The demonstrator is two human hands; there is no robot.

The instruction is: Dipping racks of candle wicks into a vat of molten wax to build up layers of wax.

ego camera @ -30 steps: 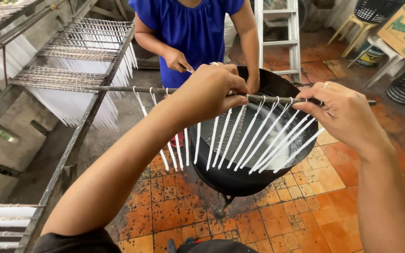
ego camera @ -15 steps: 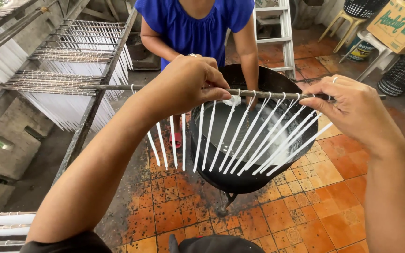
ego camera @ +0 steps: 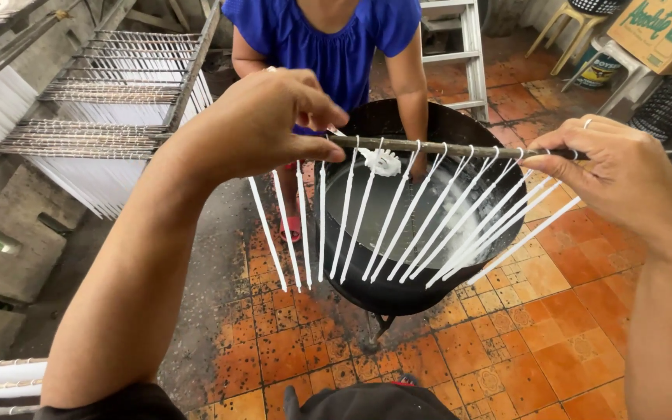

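Since the earlier frames your view has swung left and down a little, so the thin grey metal rod (ego camera: 437,146) now sits lower and more squarely over the wide black round pot (ego camera: 460,280), and the white dipped tapers (ego camera: 398,225) fan out slanted to the right instead of hanging straight.

From the head camera, your left hand (ego camera: 262,124) grips the rod's left end, fingers curled and pressed together with the thumb pinching the rod from beneath. Your right hand (ego camera: 624,175) takes the other end in a light pinch of thumb and forefinger, the remaining fingers loosely spread above; a ring shows on one finger. Held at both ends like this, the rod stays level, so the tapers hang free without touching one another, and over the pot's pale liquid, so drips would fall back in. One lump of white wax (ego camera: 383,162) clings near the rod's middle.

Across the pot stands another person in a blue short-sleeved top (ego camera: 328,47), one hand down near the far rim. To your left, a metal drying rack (ego camera: 103,132) carries more rods of white tapers. Below lies orange tiled floor (ego camera: 554,342), stained dark near the pot's stand.
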